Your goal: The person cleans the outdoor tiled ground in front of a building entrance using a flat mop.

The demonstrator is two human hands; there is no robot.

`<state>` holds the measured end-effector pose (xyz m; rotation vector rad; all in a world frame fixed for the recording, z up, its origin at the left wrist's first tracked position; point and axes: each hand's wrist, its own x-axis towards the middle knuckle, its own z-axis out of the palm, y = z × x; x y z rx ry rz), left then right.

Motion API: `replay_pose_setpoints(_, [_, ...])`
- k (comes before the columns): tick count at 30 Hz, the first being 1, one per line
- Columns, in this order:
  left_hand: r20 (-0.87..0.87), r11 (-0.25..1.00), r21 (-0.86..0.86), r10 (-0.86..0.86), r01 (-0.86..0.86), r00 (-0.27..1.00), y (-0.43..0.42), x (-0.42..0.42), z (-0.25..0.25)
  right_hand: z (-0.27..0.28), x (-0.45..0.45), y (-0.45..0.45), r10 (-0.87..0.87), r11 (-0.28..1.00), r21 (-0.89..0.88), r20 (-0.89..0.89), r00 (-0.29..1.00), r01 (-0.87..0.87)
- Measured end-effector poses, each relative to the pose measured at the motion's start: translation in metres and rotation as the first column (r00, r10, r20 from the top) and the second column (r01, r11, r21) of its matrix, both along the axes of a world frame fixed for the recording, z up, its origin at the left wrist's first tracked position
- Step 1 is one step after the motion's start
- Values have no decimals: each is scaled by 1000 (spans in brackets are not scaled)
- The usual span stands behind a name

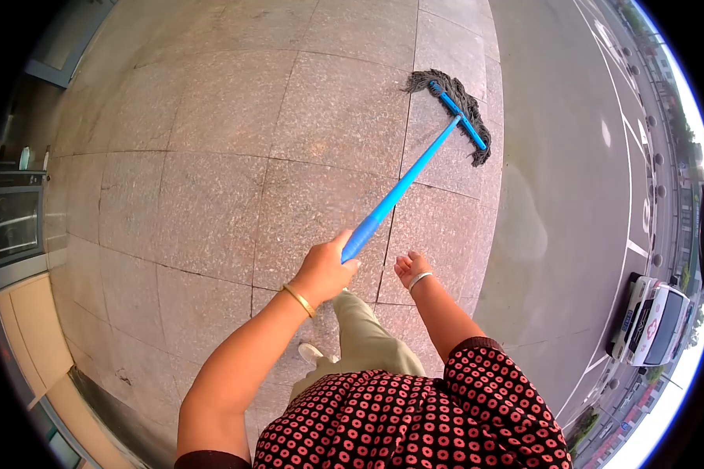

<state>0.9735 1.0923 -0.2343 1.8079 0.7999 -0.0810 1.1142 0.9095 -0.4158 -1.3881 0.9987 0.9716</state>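
My left hand (326, 270), with a gold-coloured bangle at the wrist, is wrapped round the grip end of a blue mop handle (403, 184). From there the handle slants away up and to the right. At its far end, a blue bar holds the grey string mop head (448, 84), which rests on the stone tiles near the pavement's right edge. My right hand (412, 267), wearing a silver-coloured bangle, hangs free to the right of the grip. Its fingers are loosely bent and apart, with nothing in them and no contact with the handle.
Large speckled tiles (211, 195) pave the ground. Along their right side runs a grey road (555, 195) with white lines, and a white car (648, 322) stands there. A building with a doorway and glass panels (16, 219) borders the left. My shoe (310, 352) shows below.
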Motion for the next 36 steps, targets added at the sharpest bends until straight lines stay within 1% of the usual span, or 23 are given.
replay_pose_setpoints(3, [31,996,85,-26,24,999,-4,17,4,0,-5,-32,-53,998,-47,-66,996,50])
replay_pose_setpoints(5, [-45,999,41,-22,24,999,6,-3,35,1,-5,-37,-45,999,-27,-122,992,42])
replay_pose_setpoints(7, [-92,987,-134,74,-86,993,11,-39,58,1,-1,-30,-65,997,37,-28,998,66])
replay_pose_setpoints(8, [-148,979,-180,64,-91,987,12,-56,78,3,3,-21,-70,994,81,-16,997,71])
replay_pose_setpoints(9, [-163,977,-166,107,-134,981,9,-75,95,6,7,-10,-69,990,124,-5,998,69])
replay_pose_setpoints(11, [-122,985,-131,96,-112,988,-5,-116,124,29,11,27,-113,970,215,-11,994,113])
replay_pose_setpoints(12, [-138,978,-113,158,-174,978,-12,-138,139,46,8,47,-130,951,278,-34,991,135])
replay_pose_setpoints(13, [-119,985,-83,141,-151,983,-21,-161,154,55,2,65,-147,927,339,-63,987,159])
replay_pose_setpoints(14, [-102,991,-52,120,-126,988,-31,-184,169,51,-5,77,-86,929,353,-81,993,109])
replay_pose_setpoints(15, [-112,983,-33,178,-183,978,-42,-203,186,45,-11,87,61,934,353,-18,998,-50])
replay_pose_setpoints(16, [-143,988,3,156,-157,977,-53,-222,202,40,-24,95,199,916,345,52,979,-204])
replay_pose_setpoints(17, [-173,991,35,131,-126,976,-65,-240,216,29,-46,101,244,901,357,52,968,-246])
replay_pose_setpoints(19, [-222,977,78,209,-196,952,-89,-280,237,13,-97,110,285,955,124,-137,949,-269])
replay_pose_setpoints(21, [-266,961,103,277,-258,923,-120,-320,250,37,-162,117,392,920,88,-157,907,-382])
replay_pose_setpoints(23, [-349,911,119,411,-395,842,-159,-359,258,37,-216,109,545,838,109,-190,817,-534])
replay_pose_setpoints(24, [-342,901,113,431,-419,835,-185,-375,261,38,-240,100,579,814,107,-227,783,-571])
replay_pose_setpoints(25, [-369,854,159,516,-494,773,-213,-389,264,39,-267,93,612,787,112,-258,747,-606])
replay_pose_setpoints(26, [-390,801,205,594,-563,703,-243,-402,266,41,-294,81,748,659,125,-216,628,-742])
replay_pose_setpoints(27, [-382,788,203,610,-581,694,-272,-414,269,44,-322,66,857,509,130,-175,485,-851])
replay_pose_setpoints(29, [-442,584,205,771,-785,458,-329,-431,276,41,-378,33,923,369,97,-156,352,-925])
replay_pose_setpoints(30, [-444,571,190,775,-799,449,-342,-437,288,41,-406,23,926,352,79,-171,335,-933])
replay_pose_setpoints(32, [-472,267,226,871,-937,134,-394,-443,299,41,-460,-18,949,281,60,-164,268,-958])
replay_pose_setpoints(36, [-547,177,268,837,-947,2,-471,-445,338,68,-554,-100,984,27,136,-178,2,-990])
